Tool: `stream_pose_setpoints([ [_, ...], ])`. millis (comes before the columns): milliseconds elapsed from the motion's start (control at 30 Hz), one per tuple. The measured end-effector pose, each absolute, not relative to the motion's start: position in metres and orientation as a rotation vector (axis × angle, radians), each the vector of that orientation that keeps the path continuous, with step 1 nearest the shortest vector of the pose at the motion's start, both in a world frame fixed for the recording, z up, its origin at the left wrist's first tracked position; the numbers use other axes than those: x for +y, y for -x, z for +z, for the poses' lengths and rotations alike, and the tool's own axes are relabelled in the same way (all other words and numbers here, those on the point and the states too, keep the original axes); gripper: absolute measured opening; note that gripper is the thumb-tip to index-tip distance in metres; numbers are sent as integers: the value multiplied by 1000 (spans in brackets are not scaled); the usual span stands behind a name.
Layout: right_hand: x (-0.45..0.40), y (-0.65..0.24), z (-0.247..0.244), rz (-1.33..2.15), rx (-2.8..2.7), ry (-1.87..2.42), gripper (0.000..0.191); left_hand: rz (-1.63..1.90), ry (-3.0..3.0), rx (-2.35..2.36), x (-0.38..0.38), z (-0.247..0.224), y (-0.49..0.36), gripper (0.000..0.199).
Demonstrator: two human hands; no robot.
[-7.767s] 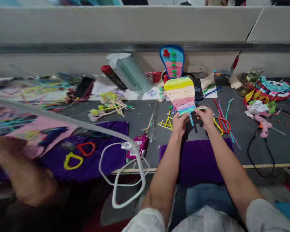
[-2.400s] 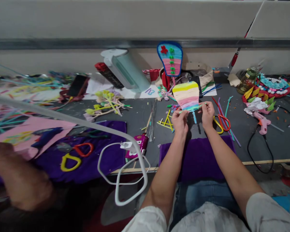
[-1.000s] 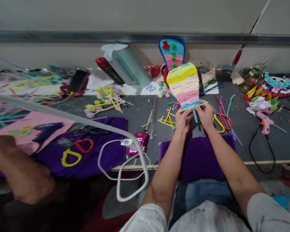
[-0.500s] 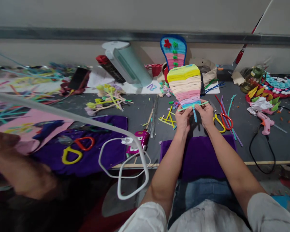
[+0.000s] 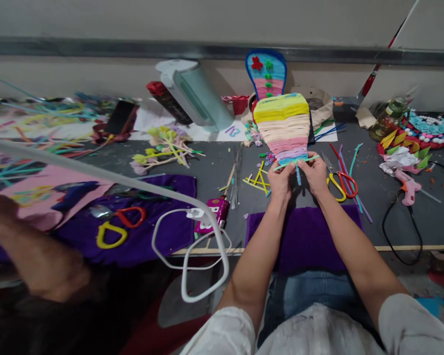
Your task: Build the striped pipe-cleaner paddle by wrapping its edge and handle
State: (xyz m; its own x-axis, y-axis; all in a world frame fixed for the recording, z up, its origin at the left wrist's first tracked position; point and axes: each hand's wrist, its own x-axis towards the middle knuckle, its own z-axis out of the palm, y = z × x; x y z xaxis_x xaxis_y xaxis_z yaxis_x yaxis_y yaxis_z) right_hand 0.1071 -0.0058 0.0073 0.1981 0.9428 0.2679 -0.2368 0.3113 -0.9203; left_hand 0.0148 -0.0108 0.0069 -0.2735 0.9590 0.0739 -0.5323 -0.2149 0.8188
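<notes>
Both hands (image 5: 299, 172) pinch a pale-green fuzzy stem (image 5: 313, 159) across the narrow base of a ribbed, fan-shaped striped panel (image 5: 283, 125), raised higher than 2.4 s earlier.

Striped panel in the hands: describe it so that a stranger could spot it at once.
At the grey table, find the left hand and right hand beyond the purple cloth. They hold the striped panel by its narrow end, its bands running yellow, cream, pink and blue towards them. Unlike the blue-rimmed panel behind, it has no dark rim or red flower.
</notes>
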Motion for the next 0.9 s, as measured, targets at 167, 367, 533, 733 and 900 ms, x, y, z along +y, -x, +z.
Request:
stream_pose_setpoints([
  [167,-4,-108,9,1047,-1026,843,33,1690,-690,809,-11,8,-13,37],
  [367,-4,-113,10,1084,-1049,853,33,1646,-694,827,-11,6,-12,37],
  [533,-4,-115,12,1110,-1060,840,31,1558,-666,813,-10,5,-10,40],
  [733,-1,-116,10,1118,-1002,832,32,1492,-601,808,-7,5,-6,36],
  [900,1,-118,8,1090,-950,834,31,1490,-589,786,-5,3,-4,31],
])
